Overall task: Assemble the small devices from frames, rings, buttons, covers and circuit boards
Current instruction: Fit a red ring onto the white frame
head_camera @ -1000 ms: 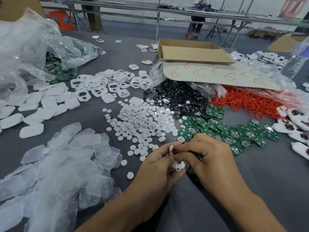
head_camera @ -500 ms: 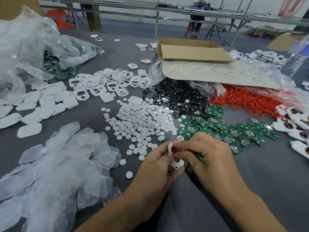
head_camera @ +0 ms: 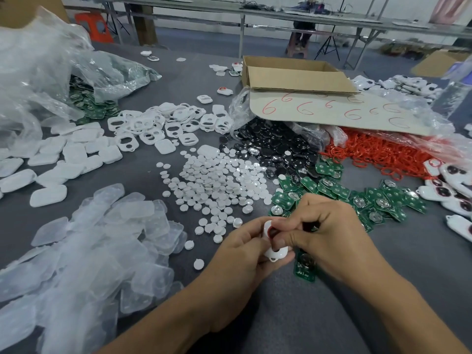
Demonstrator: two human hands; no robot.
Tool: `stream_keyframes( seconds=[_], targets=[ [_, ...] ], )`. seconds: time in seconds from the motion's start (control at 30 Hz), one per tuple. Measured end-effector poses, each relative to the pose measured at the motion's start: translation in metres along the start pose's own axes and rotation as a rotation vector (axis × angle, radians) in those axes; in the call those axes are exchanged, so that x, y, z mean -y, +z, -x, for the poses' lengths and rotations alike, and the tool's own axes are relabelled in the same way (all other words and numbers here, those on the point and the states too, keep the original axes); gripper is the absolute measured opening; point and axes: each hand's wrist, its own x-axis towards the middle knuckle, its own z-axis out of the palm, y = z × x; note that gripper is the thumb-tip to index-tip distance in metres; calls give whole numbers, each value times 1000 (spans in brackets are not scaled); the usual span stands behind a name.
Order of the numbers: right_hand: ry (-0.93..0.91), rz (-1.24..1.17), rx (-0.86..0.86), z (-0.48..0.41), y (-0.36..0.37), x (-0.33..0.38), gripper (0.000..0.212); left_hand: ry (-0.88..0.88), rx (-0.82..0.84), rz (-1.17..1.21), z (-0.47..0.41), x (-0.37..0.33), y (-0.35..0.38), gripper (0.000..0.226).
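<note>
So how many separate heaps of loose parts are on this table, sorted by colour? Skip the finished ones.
White: 3 (hard covers, frames, buttons)
Clear: 1 (soft covers)
Black: 1 (discs)
Red: 1 (rings)
Green: 2 (near boards, far-left boards)
Total: 8

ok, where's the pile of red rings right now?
Head view, right side: the red rings lie at the near edge of the cardboard sheet, behind the green circuit boards.

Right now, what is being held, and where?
A white frame with a red ring: left hand grips its lower end, right hand pinches its upper, ringed end.
</note>
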Motion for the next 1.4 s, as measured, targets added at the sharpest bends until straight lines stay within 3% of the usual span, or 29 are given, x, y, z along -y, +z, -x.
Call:
stream_keyframes(
  seconds=[0.23,0.37,0.5,0.7,0.8,0.93,0.97,1.03,1.13,1.23,1.3,1.4],
  targets=[
    [74,-303,-14,9,4,4,17,95,-73,-17,-2,3,4,34],
    [79,-202,-97,12,12,2,23,228,-188,-161,-4,12,4,32],
    [54,-102,-111,14,20,1,15,302,-266,-265,-4,16,3,31],
    [171,-373,26,12,14,-2,19,330,-282,-128,-3,16,1,20],
    [157,-498,-19,13,21,-2,19,383,-314,-253,0,14,-2,14],
    [195,-639,-149,14,31,-3,23,403,-199,-458,2,11,-4,51],
    [211,-679,-144,14,33,-2,22,388,-159,-488,2,10,-4,54],
    [201,-686,-83,14,35,0,17,382,-127,-477,0,9,-4,39],
    [155,-497,-146,5,29,0,8,352,-157,-354,-1,6,-4,30],
    [143,43,-309,-29,10,-10,9,282,-211,-254,-3,8,-5,23],
    [123,354,-265,-60,4,-11,17,279,-227,-239,-4,9,-7,21],
    [83,595,-48,-104,7,-11,33,269,-239,-206,-5,9,-9,21]
  ],
)
